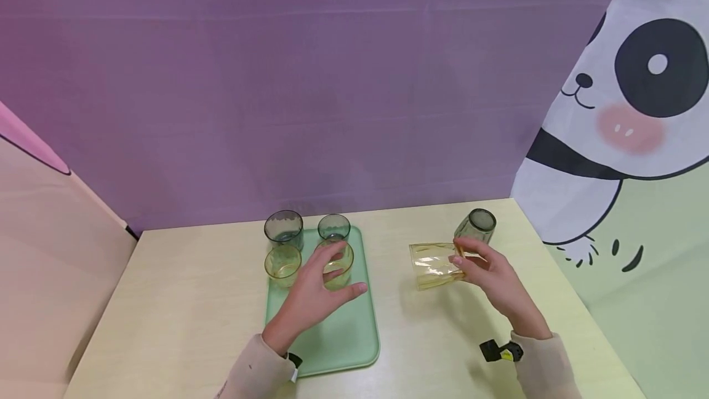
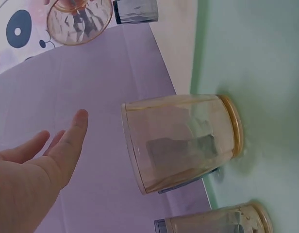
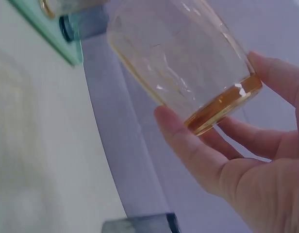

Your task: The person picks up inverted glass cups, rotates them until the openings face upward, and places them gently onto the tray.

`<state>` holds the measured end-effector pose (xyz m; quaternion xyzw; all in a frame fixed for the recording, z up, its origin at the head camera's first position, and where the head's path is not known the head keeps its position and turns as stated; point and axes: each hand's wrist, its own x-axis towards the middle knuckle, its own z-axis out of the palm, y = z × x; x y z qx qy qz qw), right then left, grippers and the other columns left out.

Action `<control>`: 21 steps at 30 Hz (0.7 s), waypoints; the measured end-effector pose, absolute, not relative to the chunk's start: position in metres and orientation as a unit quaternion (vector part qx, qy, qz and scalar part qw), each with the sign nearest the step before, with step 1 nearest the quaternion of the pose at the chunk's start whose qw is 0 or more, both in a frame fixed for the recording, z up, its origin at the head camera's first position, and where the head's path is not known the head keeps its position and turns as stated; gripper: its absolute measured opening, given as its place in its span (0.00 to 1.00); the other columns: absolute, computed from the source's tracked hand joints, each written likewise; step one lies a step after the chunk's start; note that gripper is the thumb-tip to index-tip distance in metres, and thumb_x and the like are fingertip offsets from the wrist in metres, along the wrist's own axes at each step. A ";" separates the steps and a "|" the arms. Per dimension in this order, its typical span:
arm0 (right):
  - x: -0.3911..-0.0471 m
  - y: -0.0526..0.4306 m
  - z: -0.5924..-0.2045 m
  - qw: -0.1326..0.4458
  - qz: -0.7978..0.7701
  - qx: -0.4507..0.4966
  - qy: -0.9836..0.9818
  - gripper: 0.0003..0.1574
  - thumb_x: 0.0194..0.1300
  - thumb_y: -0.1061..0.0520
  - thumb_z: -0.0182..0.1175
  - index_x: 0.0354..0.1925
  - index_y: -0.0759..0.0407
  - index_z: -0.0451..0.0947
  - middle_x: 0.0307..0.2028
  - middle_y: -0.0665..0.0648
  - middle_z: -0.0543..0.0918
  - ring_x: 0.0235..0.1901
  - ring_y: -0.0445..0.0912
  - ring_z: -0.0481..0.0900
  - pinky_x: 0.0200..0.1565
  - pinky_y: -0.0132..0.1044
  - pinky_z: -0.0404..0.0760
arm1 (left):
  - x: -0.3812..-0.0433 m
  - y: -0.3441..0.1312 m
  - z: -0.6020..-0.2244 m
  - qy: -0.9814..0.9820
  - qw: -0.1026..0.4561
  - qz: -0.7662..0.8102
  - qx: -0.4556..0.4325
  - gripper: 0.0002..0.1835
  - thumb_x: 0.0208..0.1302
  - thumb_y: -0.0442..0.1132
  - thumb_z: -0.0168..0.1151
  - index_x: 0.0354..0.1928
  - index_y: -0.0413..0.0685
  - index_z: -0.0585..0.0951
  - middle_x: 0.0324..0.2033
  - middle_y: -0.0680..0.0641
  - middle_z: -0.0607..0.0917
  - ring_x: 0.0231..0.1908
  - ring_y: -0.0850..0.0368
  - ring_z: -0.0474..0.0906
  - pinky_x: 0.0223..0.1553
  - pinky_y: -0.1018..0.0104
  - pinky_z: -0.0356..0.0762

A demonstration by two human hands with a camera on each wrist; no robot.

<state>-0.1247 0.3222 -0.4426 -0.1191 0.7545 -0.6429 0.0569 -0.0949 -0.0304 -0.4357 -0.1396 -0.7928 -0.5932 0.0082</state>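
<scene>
My right hand (image 1: 501,282) grips a clear yellow drinking glass (image 1: 432,265) near its thick base, fingers and thumb round it. This glass lies sideways in the air over the table, its mouth turned left. In the right wrist view, the amber base (image 3: 224,104) sits between thumb and fingers. Over the green tray (image 1: 340,340) is my left hand (image 1: 310,303), fingers spread and holding nothing. It partly hides an upright yellow glass (image 2: 183,141) on the tray. Another yellow glass (image 1: 281,266) stands to its left, with two grey glasses (image 1: 284,229) (image 1: 334,226) behind.
An upside-down grey glass (image 1: 477,226) stands on the right part of the table, just beyond my right hand. The pale wooden table (image 1: 183,300) extends on both sides of the tray. A purple cloth wall (image 1: 332,109) rises at its back edge, and a panda-print cloth (image 1: 626,214) hangs right.
</scene>
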 end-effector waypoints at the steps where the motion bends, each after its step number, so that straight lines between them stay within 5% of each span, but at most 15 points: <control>1: -0.124 0.320 -0.443 0.061 -0.655 -0.123 0.743 0.30 0.74 0.60 0.59 0.67 0.72 0.64 0.61 0.69 0.68 0.51 0.44 0.82 0.47 0.40 0.84 | -0.094 -0.030 -0.435 -0.791 0.007 -0.596 -0.139 0.43 0.52 0.47 0.80 0.70 0.54 0.70 0.65 0.44 0.70 0.65 0.46 0.68 0.56 0.57 0.78; 7: -0.121 0.309 -0.444 0.080 -0.708 -0.137 0.689 0.29 0.75 0.63 0.55 0.67 0.76 0.62 0.62 0.64 0.66 0.53 0.43 0.80 0.49 0.40 0.84 | -0.091 -0.026 -0.434 -0.779 -0.002 -0.612 -0.134 0.44 0.52 0.45 0.81 0.71 0.58 0.69 0.65 0.44 0.70 0.63 0.51 0.70 0.54 0.65 0.79; 21: -0.111 0.281 -0.454 0.102 -0.773 -0.175 0.602 0.23 0.77 0.66 0.50 0.67 0.70 0.66 0.60 0.65 0.68 0.52 0.48 0.79 0.51 0.45 0.83 | -0.085 -0.023 -0.437 -0.742 -0.018 -0.653 -0.148 0.43 0.54 0.39 0.79 0.71 0.58 0.69 0.66 0.51 0.70 0.64 0.52 0.71 0.54 0.63 0.79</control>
